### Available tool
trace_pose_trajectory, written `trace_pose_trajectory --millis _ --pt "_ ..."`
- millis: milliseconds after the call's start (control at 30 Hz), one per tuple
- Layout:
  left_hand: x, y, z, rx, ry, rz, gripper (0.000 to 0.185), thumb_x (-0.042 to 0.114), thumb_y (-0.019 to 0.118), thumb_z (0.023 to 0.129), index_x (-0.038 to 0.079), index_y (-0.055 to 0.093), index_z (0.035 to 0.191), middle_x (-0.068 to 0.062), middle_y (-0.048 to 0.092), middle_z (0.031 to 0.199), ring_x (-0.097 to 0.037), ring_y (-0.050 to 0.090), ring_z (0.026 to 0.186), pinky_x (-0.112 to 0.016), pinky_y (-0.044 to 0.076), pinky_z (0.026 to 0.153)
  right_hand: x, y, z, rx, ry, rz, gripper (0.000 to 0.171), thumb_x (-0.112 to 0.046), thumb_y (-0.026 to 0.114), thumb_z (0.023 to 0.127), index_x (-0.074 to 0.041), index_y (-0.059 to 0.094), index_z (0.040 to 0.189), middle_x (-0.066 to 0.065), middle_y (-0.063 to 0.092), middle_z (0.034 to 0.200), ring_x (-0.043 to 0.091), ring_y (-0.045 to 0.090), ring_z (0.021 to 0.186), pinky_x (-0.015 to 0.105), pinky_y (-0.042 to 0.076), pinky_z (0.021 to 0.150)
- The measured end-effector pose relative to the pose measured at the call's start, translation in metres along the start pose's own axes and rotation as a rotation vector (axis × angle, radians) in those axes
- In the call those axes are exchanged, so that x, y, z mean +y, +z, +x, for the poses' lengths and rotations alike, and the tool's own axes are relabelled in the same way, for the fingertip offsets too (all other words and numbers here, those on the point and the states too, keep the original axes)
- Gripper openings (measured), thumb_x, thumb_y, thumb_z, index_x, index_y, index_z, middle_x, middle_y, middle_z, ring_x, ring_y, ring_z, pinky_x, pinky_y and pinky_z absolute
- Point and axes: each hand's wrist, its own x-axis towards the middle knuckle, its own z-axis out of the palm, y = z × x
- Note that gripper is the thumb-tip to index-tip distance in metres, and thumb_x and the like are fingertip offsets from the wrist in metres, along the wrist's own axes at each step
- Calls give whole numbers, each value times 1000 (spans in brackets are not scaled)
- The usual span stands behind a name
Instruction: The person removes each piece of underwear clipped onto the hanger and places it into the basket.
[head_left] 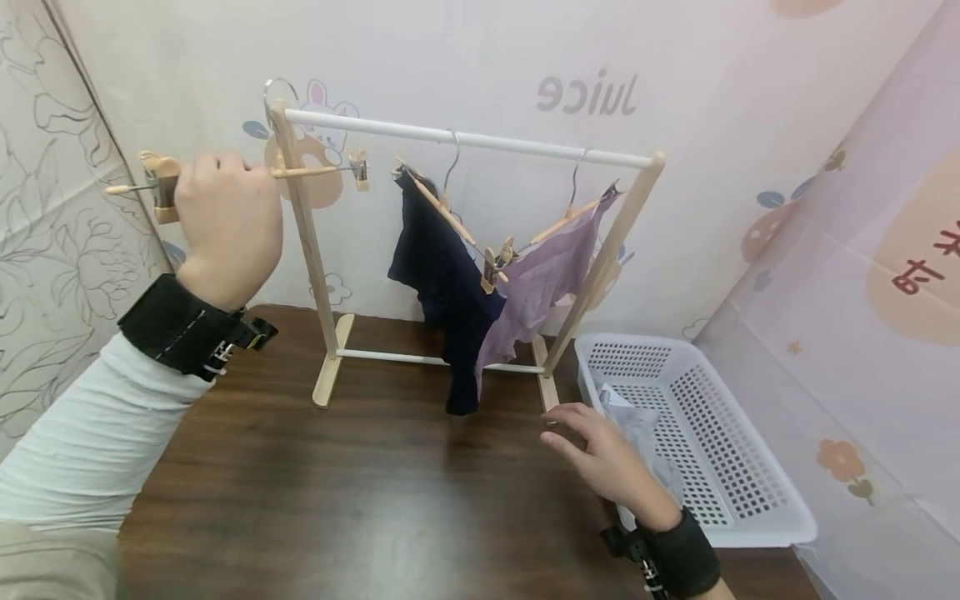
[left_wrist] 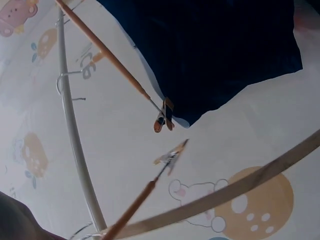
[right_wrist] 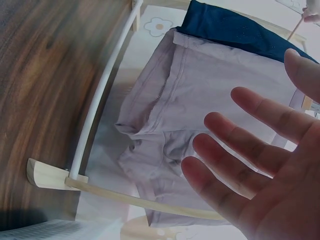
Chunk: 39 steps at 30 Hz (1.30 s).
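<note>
My left hand [head_left: 227,221] grips a wooden clip hanger [head_left: 311,172] at the rack's left end, its metal hook [head_left: 279,83] up by the rail's end. No cloth hangs from its visible clips. Farther right on the rail, dark navy shorts [head_left: 442,275] and light purple shorts [head_left: 528,287] hang from two other clip hangers. In the left wrist view, a clip [left_wrist: 165,115] pinches the edge of the navy cloth. My right hand [head_left: 611,458] hovers beside the basket with spread fingers, holding nothing; the right wrist view shows the purple shorts [right_wrist: 220,85] beyond it.
The small rack has a white top rail [head_left: 480,142] and wooden legs [head_left: 600,262] on a dark wooden table [head_left: 337,508]. At right stands a white perforated basket [head_left: 750,442] with grey cloth [head_left: 637,425] inside. Printed sheets [head_left: 750,125] form walls behind and at the sides.
</note>
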Motion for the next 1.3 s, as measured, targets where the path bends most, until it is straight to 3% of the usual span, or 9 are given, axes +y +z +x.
trace_pose_trajectory --millis 133,267,600,833,900,1067,1133,1300 --pt "12 4 3 -114 46 61 18 -5 52 88 -15 68 87 -33 63 84 -43 55 80 -50 44 75 3 3 -3 -7 17 14 25 -27 66 93 -14 69 114 2 66 116 21 63 107 34 52 82" --pt "22 12 1 -165 67 50 16 -6 56 87 -15 68 91 -31 63 86 -41 55 80 -48 45 73 5 4 -4 -8 27 30 24 -27 66 93 -14 70 113 2 66 115 21 63 106 34 52 82" --pt "29 31 -17 3 124 3 19 -5 51 92 -19 63 86 -29 63 79 -40 58 75 -47 46 72 4 0 -6 27 14 27 23 -21 66 93 -12 69 114 5 66 115 24 62 108 42 51 87" --pt "27 30 -19 90 124 -120 23 -5 49 92 -18 62 106 -31 65 96 -44 60 92 -53 46 82 3 -3 -5 16 26 16 24 -24 65 94 -12 69 115 6 66 117 25 63 108 41 52 84" --pt "26 29 -19 118 155 -179 24 -7 49 90 -17 62 108 -31 65 100 -44 61 96 -53 47 83 4 -3 -6 16 34 20 25 -24 65 94 -12 69 115 6 66 117 25 63 108 42 52 84" --pt "27 30 -23 181 282 -297 23 -3 48 94 -14 66 101 -27 69 96 -41 63 86 -49 48 68 6 -3 -7 29 41 22 25 -23 65 94 -11 69 115 6 66 117 25 63 109 43 52 86" --pt "28 31 -25 191 321 -322 24 0 48 96 -13 68 98 -26 70 94 -40 65 83 -47 47 62 6 -4 -6 31 39 23 25 -23 65 94 -11 69 115 6 66 117 25 63 109 43 52 86" --pt "30 33 -38 152 340 -407 20 2 54 94 -10 71 96 -22 72 92 -39 66 84 -48 51 71 6 -5 -7 31 30 44 25 -22 64 94 -10 68 116 7 66 117 26 64 106 43 53 83"
